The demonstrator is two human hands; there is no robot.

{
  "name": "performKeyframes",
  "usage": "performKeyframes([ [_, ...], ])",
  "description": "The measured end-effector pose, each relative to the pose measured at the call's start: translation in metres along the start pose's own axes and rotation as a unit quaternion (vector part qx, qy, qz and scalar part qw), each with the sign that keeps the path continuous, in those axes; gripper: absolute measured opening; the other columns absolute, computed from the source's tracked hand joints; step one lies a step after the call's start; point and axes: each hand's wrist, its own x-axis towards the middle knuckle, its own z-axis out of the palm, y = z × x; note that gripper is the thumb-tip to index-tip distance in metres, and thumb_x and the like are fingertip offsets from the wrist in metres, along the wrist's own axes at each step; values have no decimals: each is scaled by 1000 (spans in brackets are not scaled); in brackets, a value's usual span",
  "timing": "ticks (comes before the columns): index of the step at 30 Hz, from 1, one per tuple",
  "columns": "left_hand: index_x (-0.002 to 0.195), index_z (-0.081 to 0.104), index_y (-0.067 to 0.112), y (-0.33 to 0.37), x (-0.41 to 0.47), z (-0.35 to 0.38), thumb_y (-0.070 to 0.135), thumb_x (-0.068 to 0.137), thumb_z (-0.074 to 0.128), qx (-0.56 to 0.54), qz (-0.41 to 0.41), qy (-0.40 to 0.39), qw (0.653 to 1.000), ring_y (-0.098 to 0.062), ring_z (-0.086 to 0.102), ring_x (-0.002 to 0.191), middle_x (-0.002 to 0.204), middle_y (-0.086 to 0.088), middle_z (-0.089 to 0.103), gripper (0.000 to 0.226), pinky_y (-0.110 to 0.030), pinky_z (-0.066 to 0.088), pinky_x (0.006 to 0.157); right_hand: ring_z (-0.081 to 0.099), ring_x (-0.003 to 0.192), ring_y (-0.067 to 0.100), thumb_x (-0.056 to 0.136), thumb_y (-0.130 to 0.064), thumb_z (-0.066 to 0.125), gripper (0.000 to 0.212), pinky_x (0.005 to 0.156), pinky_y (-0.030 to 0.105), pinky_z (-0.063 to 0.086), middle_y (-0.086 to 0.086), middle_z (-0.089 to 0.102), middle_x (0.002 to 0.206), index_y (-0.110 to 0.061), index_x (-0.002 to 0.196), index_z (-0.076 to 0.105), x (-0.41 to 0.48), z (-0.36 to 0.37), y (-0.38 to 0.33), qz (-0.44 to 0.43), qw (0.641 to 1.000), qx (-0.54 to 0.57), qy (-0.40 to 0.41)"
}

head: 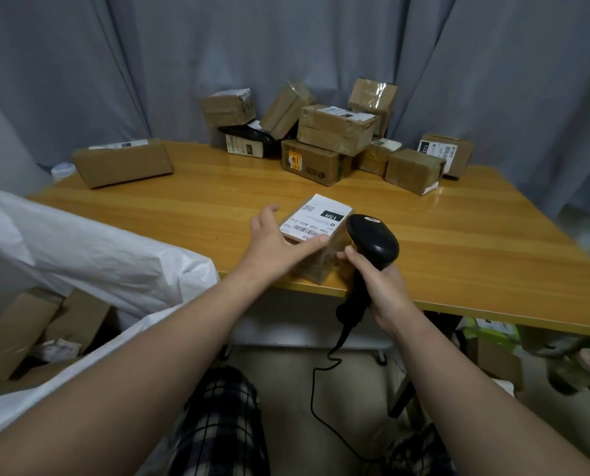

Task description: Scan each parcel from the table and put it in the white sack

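The parcel lies at the front edge of the bench, with its white label facing up; its long side seems to run away from me, leaning a little to the right. My left grip is on the parcel's left near corner; it is wide, with the fingers spread along the left side and the thumb laid over the near edge of the label; I judge it touches the parcel but does not yet clamp it. My right grip is wrapped around the handle of the black scanner; the scanner's head stands just beside the parcel on its right, and I cannot tell if the two touch.

The white sack lies to the left of the parcel and lower than the bench top; so the left grip is the nearer one for the carry, and the way goes left and down over the bench corner. I see nothing between the parcel and the sack; only the sack's own folded rim may catch it.

The scanner cable hangs down at the right, away from that way. Further back, a long parcel lies at the left rear; a pile of parcels waits against the grey curtain, well apart from both grips.
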Motion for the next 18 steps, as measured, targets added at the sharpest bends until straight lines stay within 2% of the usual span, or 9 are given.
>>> performKeyframes([
  [2,148,12,23,-2,-6,11,55,66,79,31,4,22,999,-25,26,135,143,-8,20,111,-33,27,106,63,107,13,86,-21,70,19,97,30,46,1,73,105,-19,105,69,-3,2,0,-1,1000,-12,-5],
  [5,148,15,21,-8,-5,14,47,67,82,67,10,42,997,-29,29,133,140,-11,25,109,-36,27,109,61,106,13,85,-21,71,17,92,31,47,-5,69,105,-27,101,66,-5,2,-2,-3,1000,-12,-1],
  [8,148,16,16,-9,2,-4,35,69,83,64,39,32,997,-26,29,136,146,-9,26,106,-36,27,112,56,103,9,85,-22,71,20,83,27,44,-9,64,107,-32,99,61,-5,-3,-7,-12,1000,17,22],
  [12,152,9,15,14,14,-50,22,70,83,123,117,-62,984,-21,24,140,153,-4,22,111,-37,24,116,60,103,13,85,-19,71,21,89,33,49,-8,68,102,-30,101,63,-7,-9,-17,-23,997,58,35],
  [15,153,7,19,33,20,-74,16,75,79,183,163,-183,952,-13,23,139,154,1,19,106,-24,22,113,66,103,19,86,-15,67,21,90,34,51,-2,74,100,-22,106,66,-10,-1,-20,-13,996,90,-9],
  [18,153,5,24,41,23,-77,9,81,73,163,145,-237,947,0,27,129,147,13,24,100,-6,30,98,69,101,19,88,-14,65,20,87,33,53,0,75,101,-20,106,67,-17,11,-16,11,993,105,-51],
])
